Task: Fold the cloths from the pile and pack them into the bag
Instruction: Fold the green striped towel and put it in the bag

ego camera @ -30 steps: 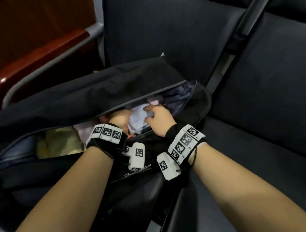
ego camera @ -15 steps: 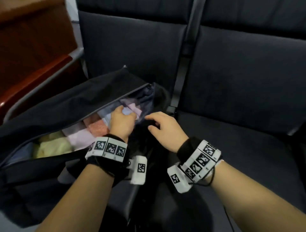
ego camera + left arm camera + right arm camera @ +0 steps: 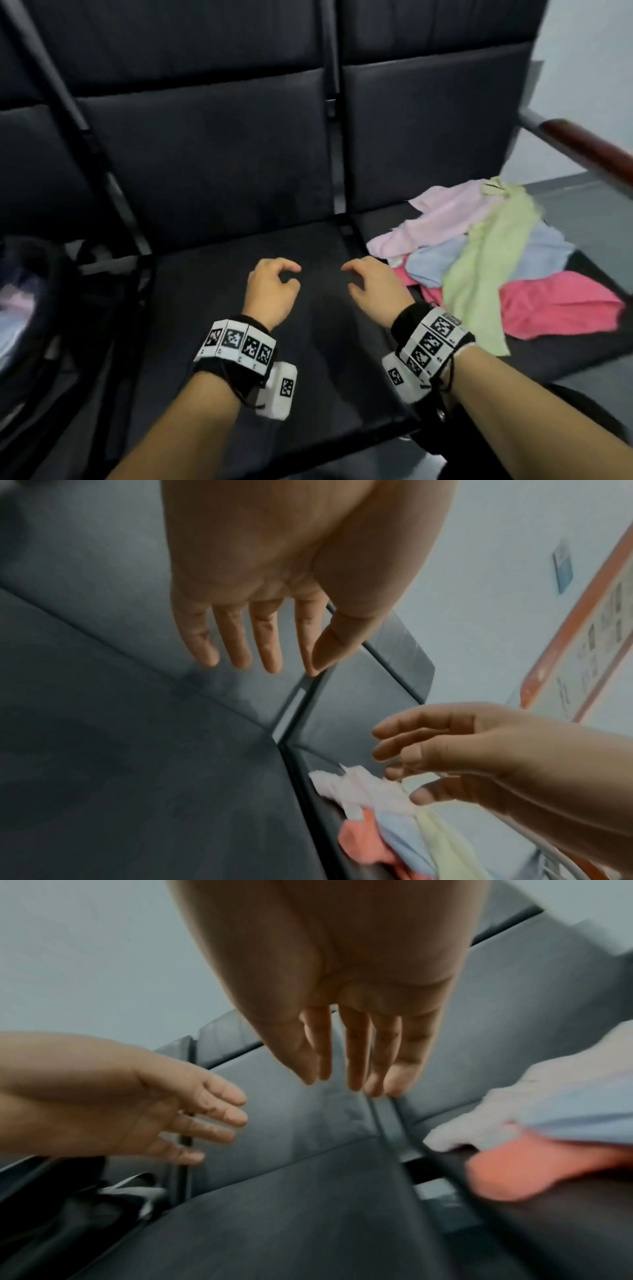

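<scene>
- Both hands, head view: left hand (image 3: pixel 272 291) and right hand (image 3: pixel 371 291) hover empty above the middle seat (image 3: pixel 239 342), fingers loosely curled, near each other but apart, touching nothing.
- Pile of cloths (image 3: pixel 486 267), head view: loose and unfolded on the seat to the right; pink cloth (image 3: pixel 445 216) at the back, blue cloth (image 3: pixel 541 253) and green cloth (image 3: pixel 486 260) across the middle, red cloth (image 3: pixel 555 305) in front. Right hand lies just beside its near edge.
- Bag (image 3: pixel 30 308), head view: black, at the far left edge, mouth open, pale cloth showing inside; blurred.
- Progress, judged: some cloths appear already packed; at least four remain to fold and pack. Next step is likely picking one from the pile.
- Writing, head view: wrist bands carry black-and-white square markers; no readable words.
- Left wrist view: left hand (image 3: pixel 274 588) with fingers straight and slightly spread, holding nothing; right hand (image 3: pixel 479 758) open above the pile (image 3: pixel 394 826).
- Right wrist view: right hand (image 3: pixel 342 1001) with fingers extended, empty; left hand (image 3: pixel 137 1104) open alongside; pile (image 3: pixel 548 1123) at right, blurred.
- Wall sign (image 3: pixel 589 631), left wrist view: orange border, text too blurred to read.
</scene>
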A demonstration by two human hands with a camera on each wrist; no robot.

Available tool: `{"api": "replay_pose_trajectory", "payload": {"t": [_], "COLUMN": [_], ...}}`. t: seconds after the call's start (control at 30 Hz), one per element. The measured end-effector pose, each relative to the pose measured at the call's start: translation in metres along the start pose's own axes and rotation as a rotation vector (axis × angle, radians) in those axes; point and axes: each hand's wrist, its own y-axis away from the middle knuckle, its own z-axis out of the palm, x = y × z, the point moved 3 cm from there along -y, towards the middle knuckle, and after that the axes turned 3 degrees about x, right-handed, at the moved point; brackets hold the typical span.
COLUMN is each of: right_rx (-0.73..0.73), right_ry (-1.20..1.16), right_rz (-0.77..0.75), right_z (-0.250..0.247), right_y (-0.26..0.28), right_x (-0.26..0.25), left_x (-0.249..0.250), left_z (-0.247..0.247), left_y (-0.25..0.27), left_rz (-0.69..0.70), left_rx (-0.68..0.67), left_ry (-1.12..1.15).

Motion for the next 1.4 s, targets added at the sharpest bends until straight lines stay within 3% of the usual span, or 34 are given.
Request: {"api": "replay_pose_trajectory", "payload": {"t": [0.13,0.3,0.53,0.6,0.73,0.87,0.97,1.2,1.3,1.4], "right_rx": [0.081,0.054,0.027,0.108,0.331,0.424,0.397,0.245,0.184,0.087], "right_ry": [0.147,0.378,0.138,0.033,-0.325,-0.686,-0.839,-0.986,-0.918,-0.691], "right_rz": [0.211,0.569,0.611,0.592,0.398,0.19,0.091,0.066,-0.009,-0.118], "right_z": [-0.037,-0.067,-0.069,-0.077,-0.103,-0.125,-0.122,-0.091,-0.073,-0.046], "right_y": [0.01,0.025,0.021,0.017,0.01,0.009,0.017,0.035,0.04,0.05], "right_x": [0.084,0.167,0.21,0.2,0.142,0.072,0.03,-0.044,-0.073,-0.097], "left_x": [0.029,0.054,0.06,0.061,0.074,0.093,0.098,0.068,0.039,0.008], "left_z": [0.075,0.131,0.152,0.145,0.124,0.099,0.074,0.001,-0.037,-0.074], "left_y": [-0.007,-0.012,-0.005,0.0,0.011,0.031,0.045,0.066,0.076,0.091], "left_rz": [0.015,0.042,0.054,0.044,0.069,0.093,0.138,0.119,-0.008,-0.117], "left_rx": [-0.173,-0.244,-0.293,-0.293,-0.329,-0.428,-0.416,-0.116,0.008,0.089], "left_ry": [-0.02,-0.014,-0.01,0.005,0.099,0.413,0.491,0.491,0.681,0.871]}}
